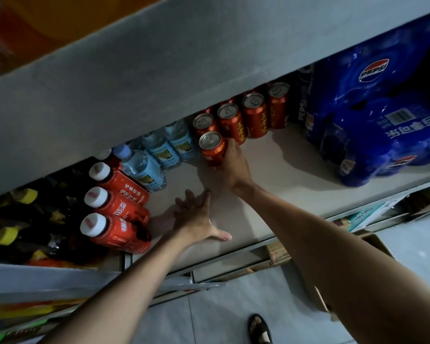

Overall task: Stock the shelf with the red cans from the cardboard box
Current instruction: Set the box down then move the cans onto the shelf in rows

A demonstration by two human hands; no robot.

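Red aluminium can with silver top (212, 147): centre of frame, upright on the pale grey shelf board (283, 165). The right hand (232, 167) grips its side, fingers curled round it. It sits just in front of the back row of matching red cans (255, 115), apparently to begin a second row.
Left hand (196, 214): below centre, flat on the board, fingers spread, holding nothing; likely a brace.
Clear plastic water bottles (159, 155): just left of the can.
Brown cardboard box (382, 247): lower right, partly behind the forearm.
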